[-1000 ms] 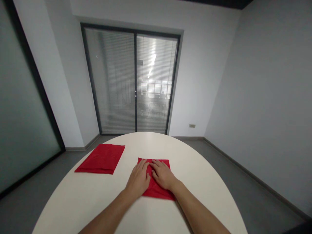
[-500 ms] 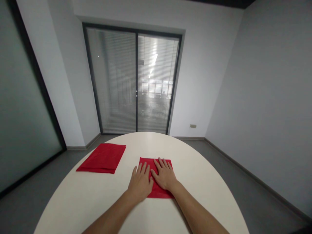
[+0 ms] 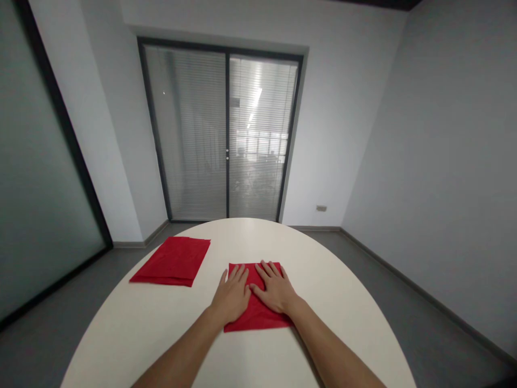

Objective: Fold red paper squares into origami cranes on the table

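Note:
A folded red cloth [image 3: 254, 314] lies on the white round table [image 3: 323, 302] in front of me. My left hand [image 3: 233, 295] rests flat on its left half, fingers stretched out and apart. My right hand [image 3: 274, 288] lies flat on its right half, fingers spread toward the far edge. The two hands sit side by side, thumbs almost touching. Most of the cloth's middle is hidden under them. A second folded red cloth [image 3: 173, 261] lies farther off on the table's left side, untouched.
Beyond the table's far edge stand glass sliding doors with blinds [image 3: 226, 134]. A frosted glass partition [image 3: 36, 183] runs along the left, a plain grey wall [image 3: 444, 161] along the right. Grey floor surrounds the table.
Both hands went from cupped together at the cloth's centre to lying flat with fingers spread. The cloth's near left corner now shows beside my left wrist.

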A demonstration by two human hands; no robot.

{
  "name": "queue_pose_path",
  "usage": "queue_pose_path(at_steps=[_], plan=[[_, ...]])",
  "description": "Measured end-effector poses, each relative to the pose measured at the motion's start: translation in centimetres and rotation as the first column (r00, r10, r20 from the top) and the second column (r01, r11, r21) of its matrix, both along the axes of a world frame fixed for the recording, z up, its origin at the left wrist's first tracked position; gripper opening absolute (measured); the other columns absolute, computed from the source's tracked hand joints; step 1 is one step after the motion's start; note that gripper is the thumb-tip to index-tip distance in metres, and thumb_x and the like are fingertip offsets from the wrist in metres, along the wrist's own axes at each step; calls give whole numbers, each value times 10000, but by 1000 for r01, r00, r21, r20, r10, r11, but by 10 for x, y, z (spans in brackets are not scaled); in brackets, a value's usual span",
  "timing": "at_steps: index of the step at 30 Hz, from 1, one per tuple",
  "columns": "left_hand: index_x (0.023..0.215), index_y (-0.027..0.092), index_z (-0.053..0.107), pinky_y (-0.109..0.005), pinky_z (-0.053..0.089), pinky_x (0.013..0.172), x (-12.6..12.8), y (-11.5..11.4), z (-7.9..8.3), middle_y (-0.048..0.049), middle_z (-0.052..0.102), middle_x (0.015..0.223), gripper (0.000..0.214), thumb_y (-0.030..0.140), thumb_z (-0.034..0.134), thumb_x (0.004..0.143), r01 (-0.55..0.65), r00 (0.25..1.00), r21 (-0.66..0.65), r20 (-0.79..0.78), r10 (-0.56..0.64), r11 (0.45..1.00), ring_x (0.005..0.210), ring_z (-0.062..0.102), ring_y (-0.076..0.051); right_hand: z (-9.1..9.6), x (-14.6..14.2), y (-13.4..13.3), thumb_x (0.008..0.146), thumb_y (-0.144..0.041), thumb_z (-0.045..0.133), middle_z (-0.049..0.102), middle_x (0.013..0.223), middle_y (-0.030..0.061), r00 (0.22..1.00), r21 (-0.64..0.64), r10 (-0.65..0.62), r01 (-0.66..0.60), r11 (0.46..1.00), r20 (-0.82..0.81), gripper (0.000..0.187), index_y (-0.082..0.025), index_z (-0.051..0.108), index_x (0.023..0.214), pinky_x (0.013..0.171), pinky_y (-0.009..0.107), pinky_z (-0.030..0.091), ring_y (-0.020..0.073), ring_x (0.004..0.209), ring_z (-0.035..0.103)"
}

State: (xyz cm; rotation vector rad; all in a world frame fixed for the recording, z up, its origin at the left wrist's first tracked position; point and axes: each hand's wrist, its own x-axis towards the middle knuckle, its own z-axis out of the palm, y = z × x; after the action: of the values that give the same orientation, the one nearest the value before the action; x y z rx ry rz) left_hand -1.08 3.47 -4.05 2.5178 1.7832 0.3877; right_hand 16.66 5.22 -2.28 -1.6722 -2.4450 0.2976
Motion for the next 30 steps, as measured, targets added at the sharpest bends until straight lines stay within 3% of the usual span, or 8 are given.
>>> queue_pose_path(at_steps=[4, 6, 10, 14, 18, 25, 28, 30], plan=[[1499, 169, 409, -556, 155, 1215, 0, -1, -1, -102, 345, 1589, 570, 357, 317, 969, -39, 999, 14, -26, 39, 999, 1483, 273, -292, -2, 7, 5, 937, -712, 242, 202, 1635, 113, 986, 9, -157, 157, 988, 56, 827, -176, 264, 1566, 1188, 572, 62, 364, 1509, 127], [1503, 195, 407, -563, 154, 1211, 0, -1, -1, -96, 337, 1595, 572, 379, 329, 966, -62, 998, 17, -29, 63, 998, 1488, 255, -304, -1, 8, 5, 956, -671, 248, 244, 1619, 146, 974, 75, -217, 212, 974, 66, 804, -129, 316, 1546, 1185, 580, 51, 381, 1501, 145], [1495, 207, 421, -563, 159, 1208, -1, 1, -2, -98, 345, 1592, 571, 393, 341, 962, -87, 996, 25, -26, 87, 996, 1483, 265, -313, 4, -2, -7, 994, -544, 277, 312, 1596, 143, 993, 245, -117, 105, 964, 34, 682, -105, 416, 1497, 1210, 511, -4, 328, 1508, 150], [1486, 205, 437, -575, 162, 1199, -4, 4, -1, -107, 357, 1585, 550, 345, 338, 963, -105, 994, 24, -26, 106, 994, 1473, 288, -320, 5, -14, -18, 1012, -518, 240, 296, 1611, 77, 997, 105, 71, -68, 992, -31, 626, -188, 370, 1528, 1216, 474, 105, 296, 1504, 192], [1469, 212, 460, -602, 143, 1192, -12, 8, 0, -100, 365, 1580, 533, 261, 323, 956, -84, 996, 25, -28, 84, 996, 1468, 304, -309, 2, -13, -18, 972, -610, 311, 235, 1631, 68, 994, -17, 88, -89, 996, -58, 699, -215, 322, 1548, 1217, 501, 92, 320, 1510, 157], [1444, 115, 472, -601, 127, 1195, -21, 13, 3, -173, 396, 1549, 530, 310, 365, 963, -190, 982, 65, 21, 189, 980, 1462, 311, -334, -3, -9, -11, 922, -655, 398, 197, 1643, 72, 994, -26, 66, -68, 997, -87, 777, -213, 304, 1555, 1219, 480, 62, 322, 1519, 101], [1441, 109, 470, -503, 169, 1218, -18, 8, 6, -151, 409, 1549, 522, 234, 390, 941, -88, 995, 142, 54, 81, 986, 1456, 334, -279, -4, -10, -10, 923, -632, 418, 213, 1638, 88, 994, -11, 47, -48, 999, -94, 773, -194, 312, 1551, 1218, 484, 63, 324, 1516, 116], [1445, 132, 468, -438, 240, 1209, -16, 4, 7, -122, 435, 1539, 517, 227, 398, 941, 24, 995, 113, 89, -34, 993, 1427, 390, -235, -4, -9, -8, 924, -611, 433, 240, 1629, 105, 994, 2, 28, -28, 1000, -108, 768, -169, 328, 1544, 1218, 482, 81, 326, 1511, 143]])
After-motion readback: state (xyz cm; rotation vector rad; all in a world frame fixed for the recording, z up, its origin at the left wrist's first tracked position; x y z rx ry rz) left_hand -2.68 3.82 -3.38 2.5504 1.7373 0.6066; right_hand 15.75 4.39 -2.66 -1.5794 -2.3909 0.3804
